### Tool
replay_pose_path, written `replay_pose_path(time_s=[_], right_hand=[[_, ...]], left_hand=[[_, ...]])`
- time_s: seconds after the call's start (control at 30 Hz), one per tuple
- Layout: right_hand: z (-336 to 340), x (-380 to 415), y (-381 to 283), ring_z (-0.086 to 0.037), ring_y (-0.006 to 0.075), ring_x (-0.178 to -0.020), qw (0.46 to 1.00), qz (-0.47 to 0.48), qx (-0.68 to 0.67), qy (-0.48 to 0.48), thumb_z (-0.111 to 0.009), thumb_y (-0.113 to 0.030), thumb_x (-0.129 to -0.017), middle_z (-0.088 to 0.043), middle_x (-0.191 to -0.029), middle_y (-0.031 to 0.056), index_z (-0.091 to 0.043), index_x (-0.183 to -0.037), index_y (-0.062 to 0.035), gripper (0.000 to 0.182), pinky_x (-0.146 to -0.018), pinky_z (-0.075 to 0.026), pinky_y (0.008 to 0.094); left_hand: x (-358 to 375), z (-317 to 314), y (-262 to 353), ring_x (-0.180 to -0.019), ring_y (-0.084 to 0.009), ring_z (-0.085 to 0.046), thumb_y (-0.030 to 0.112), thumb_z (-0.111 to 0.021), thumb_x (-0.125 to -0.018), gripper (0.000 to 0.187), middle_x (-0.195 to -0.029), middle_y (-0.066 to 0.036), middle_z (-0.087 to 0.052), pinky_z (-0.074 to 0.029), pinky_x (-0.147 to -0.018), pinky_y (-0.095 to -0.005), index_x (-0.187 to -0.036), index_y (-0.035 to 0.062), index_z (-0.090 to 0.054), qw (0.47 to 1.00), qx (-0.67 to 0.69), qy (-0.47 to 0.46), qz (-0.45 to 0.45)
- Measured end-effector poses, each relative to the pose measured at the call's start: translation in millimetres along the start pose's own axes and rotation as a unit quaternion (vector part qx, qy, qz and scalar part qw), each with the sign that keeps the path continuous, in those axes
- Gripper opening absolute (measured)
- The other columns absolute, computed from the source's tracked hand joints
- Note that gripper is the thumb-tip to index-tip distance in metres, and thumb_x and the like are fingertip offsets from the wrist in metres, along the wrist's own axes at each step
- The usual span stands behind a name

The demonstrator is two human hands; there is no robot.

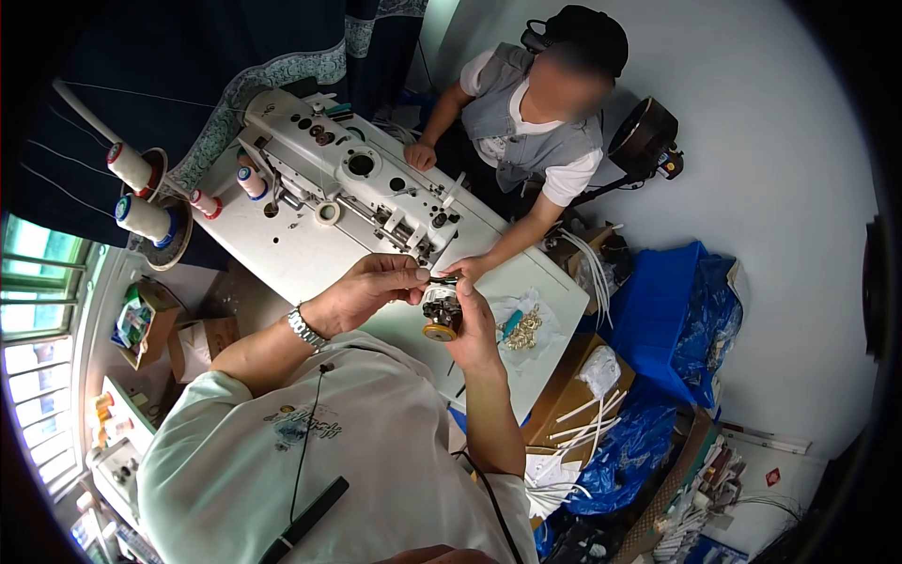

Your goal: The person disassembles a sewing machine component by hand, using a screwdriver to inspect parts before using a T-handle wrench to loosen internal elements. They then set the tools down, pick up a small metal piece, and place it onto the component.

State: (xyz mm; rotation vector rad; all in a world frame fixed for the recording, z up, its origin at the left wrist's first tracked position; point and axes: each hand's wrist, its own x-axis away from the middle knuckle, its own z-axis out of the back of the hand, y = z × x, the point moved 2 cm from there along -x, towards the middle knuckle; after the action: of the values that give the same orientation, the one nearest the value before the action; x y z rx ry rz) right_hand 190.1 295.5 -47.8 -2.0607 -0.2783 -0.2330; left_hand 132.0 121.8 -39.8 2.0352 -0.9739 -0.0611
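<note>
My right hand [476, 324] is wrapped round a small mechanical assembly [440, 312], which has a white upper body, dark metal parts and a brass-coloured round end facing down. At its top, the thumb and fingers of my left hand [381, 285] pinch a thin dark piece [443, 279]. A metal watch sits on my left wrist. Just beyond the assembly, a co-worker's hand [468, 267] reaches in close to my right fingertips. Behind my hands lies a white industrial sewing machine [352, 169] on a pale table [512, 387].
Brass-coloured small parts [522, 331] and a teal tool [512, 324] rest on a plastic bag at right. Thread spools [146, 216] stand on the left. A co-worker [536, 117] sits across the table. Blue bins [658, 291] and cardboard boxes fill the floor at right.
</note>
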Motion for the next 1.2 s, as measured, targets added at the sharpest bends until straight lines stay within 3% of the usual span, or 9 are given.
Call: replay_pose_path(time_s=[0.23, 0.3, 0.33, 0.4, 0.73, 0.93, 1.03, 1.1, 1.2], right_hand=[[-2.5, -0.2, -8.5, -0.042, -0.0025, -0.056, 0.999, 0.025, 0.037, 0.014, -0.055, -0.050, -0.103, -0.063, -0.079, -0.0067, -0.062, -0.096, -0.0108, 0.040, -0.047, -0.027, 0.0179], [8.5, -1.5, -3.2, -0.063, 0.0091, -0.090, 0.998, -0.013, 0.062, -0.006, -0.055, -0.050, -0.102, -0.066, -0.103, 0.0043, -0.059, -0.113, -0.0027, 0.049, -0.074, -0.052, 0.0256], [7.4, -2.2, -3.0, -0.063, 0.0091, -0.090, 0.998, -0.013, 0.062, -0.006, -0.055, -0.050, -0.102, -0.066, -0.103, 0.0043, -0.059, -0.113, -0.0027, 0.049, -0.074, -0.052, 0.0256], [2.6, -3.4, -5.3, -0.039, -0.0017, -0.055, 0.997, 0.004, 0.071, 0.029, -0.061, -0.048, -0.100, -0.052, -0.071, -0.0088, -0.061, -0.091, -0.0116, 0.038, -0.047, -0.026, 0.0184], [3.0, -5.4, -6.4, -0.038, -0.0015, -0.055, 0.996, -0.039, 0.071, 0.048, -0.065, -0.044, -0.099, -0.051, -0.072, -0.0095, -0.063, -0.093, -0.0109, 0.033, -0.047, -0.027, 0.0188], [3.5, -6.9, -2.1, -0.037, -0.0019, -0.055, 0.997, -0.037, 0.048, 0.045, -0.064, -0.045, -0.099, -0.050, -0.072, -0.0101, -0.065, -0.097, -0.0105, 0.035, -0.047, -0.024, 0.0181], [5.7, -8.3, 1.6, -0.048, 0.0003, -0.058, 0.998, -0.043, 0.025, 0.045, -0.063, -0.044, -0.100, -0.059, -0.076, -0.0064, -0.066, -0.101, -0.0081, 0.036, -0.048, -0.033, 0.0184], [1.9, -7.4, -3.4, -0.067, 0.0120, -0.088, 0.998, -0.044, -0.047, 0.024, -0.060, -0.043, -0.101, -0.069, -0.099, 0.0053, -0.061, -0.106, -0.0035, 0.040, -0.074, -0.055, 0.0275], [-2.9, -10.0, -7.6, -0.068, 0.0133, -0.085, 0.998, -0.033, -0.045, 0.017, -0.060, -0.043, -0.101, -0.070, -0.097, 0.0066, -0.061, -0.106, -0.0033, 0.040, -0.077, -0.055, 0.0277]], left_hand=[[-0.2, -1.5, 2.8, -0.079, -0.0099, -0.062, 0.022, -0.072, -0.095, 0.017, -0.081, 0.000, -0.065, -0.047, -0.080, -0.0264, -0.087, 0.0074, -0.068, 1.000, -0.021, 0.016, 0.001], [-0.4, -0.6, 4.1, -0.077, -0.0099, -0.062, 0.020, -0.072, -0.095, 0.018, -0.080, -0.001, -0.066, -0.047, -0.080, -0.0262, -0.085, 0.0064, -0.068, 0.997, -0.072, 0.030, -0.028], [-0.8, -1.3, 5.2, -0.077, -0.0099, -0.062, 0.020, -0.072, -0.095, 0.018, -0.080, -0.001, -0.066, -0.047, -0.080, -0.0262, -0.085, 0.0064, -0.068, 0.996, -0.073, 0.030, -0.029], [-0.8, -2.2, 8.3, -0.075, -0.0086, -0.060, 0.020, -0.073, -0.095, 0.020, -0.077, -0.001, -0.066, -0.045, -0.076, -0.0256, -0.081, 0.0063, -0.066, 0.995, -0.082, 0.048, -0.033], [-4.6, 6.7, 13.8, -0.078, -0.0121, -0.060, 0.016, -0.070, -0.095, 0.020, -0.080, -0.004, -0.064, -0.049, -0.077, -0.0290, -0.083, 0.0021, -0.063, 0.985, -0.156, 0.056, -0.048], [-4.0, 5.0, 11.5, -0.078, -0.0114, -0.062, 0.017, -0.071, -0.095, 0.016, -0.081, -0.002, -0.066, -0.050, -0.079, -0.0280, -0.084, 0.0052, -0.067, 0.998, -0.042, 0.045, -0.012], [-3.0, 3.1, 8.9, -0.080, -0.0139, -0.064, 0.015, -0.071, -0.095, 0.012, -0.085, -0.003, -0.067, -0.052, -0.083, -0.0313, -0.092, 0.0037, -0.069, 0.999, 0.008, 0.036, 0.021], [-2.9, -0.4, 0.5, -0.081, -0.0157, -0.063, 0.011, -0.068, -0.095, 0.010, -0.089, -0.004, -0.067, -0.052, -0.085, -0.0321, -0.094, 0.0015, -0.068, 0.994, 0.085, 0.045, 0.043], [-4.8, 1.4, 3.6, -0.081, -0.0158, -0.063, 0.010, -0.069, -0.095, 0.009, -0.089, -0.004, -0.066, -0.052, -0.083, -0.0312, -0.095, 0.0015, -0.068, 0.995, 0.081, 0.035, 0.037]])
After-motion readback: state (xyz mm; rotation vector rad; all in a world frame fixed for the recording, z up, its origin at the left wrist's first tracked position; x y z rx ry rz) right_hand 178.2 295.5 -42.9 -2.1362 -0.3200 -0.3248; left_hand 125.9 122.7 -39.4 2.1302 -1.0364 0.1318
